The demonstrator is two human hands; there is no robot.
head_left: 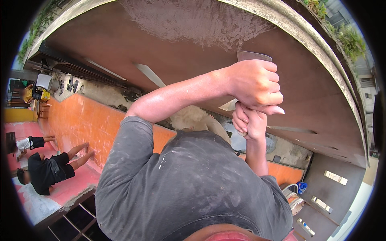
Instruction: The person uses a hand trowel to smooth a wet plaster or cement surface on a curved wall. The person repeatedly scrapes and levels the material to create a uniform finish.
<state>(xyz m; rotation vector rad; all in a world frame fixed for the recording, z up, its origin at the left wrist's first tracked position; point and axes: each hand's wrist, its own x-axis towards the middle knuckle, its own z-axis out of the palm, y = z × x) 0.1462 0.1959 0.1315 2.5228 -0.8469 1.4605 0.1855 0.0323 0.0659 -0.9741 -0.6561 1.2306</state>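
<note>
left grip (258, 85) clasps a scraper (254, 56) at one o'clock; right grip (250, 119) curls closed beneath, contents unclear. coating the wall (181, 58) seems underway; the next stroke calls for even pressure.

The left hand (257, 86) is clenched around a flat-bladed tool (254, 56) before a brown wall (185, 58) bearing a paler, streaked patch (197, 20). The right hand (252, 121) curls just beneath, its grip partly hidden. Leftward, a person in black (44, 172) is over a pink floor (82, 176).
</note>
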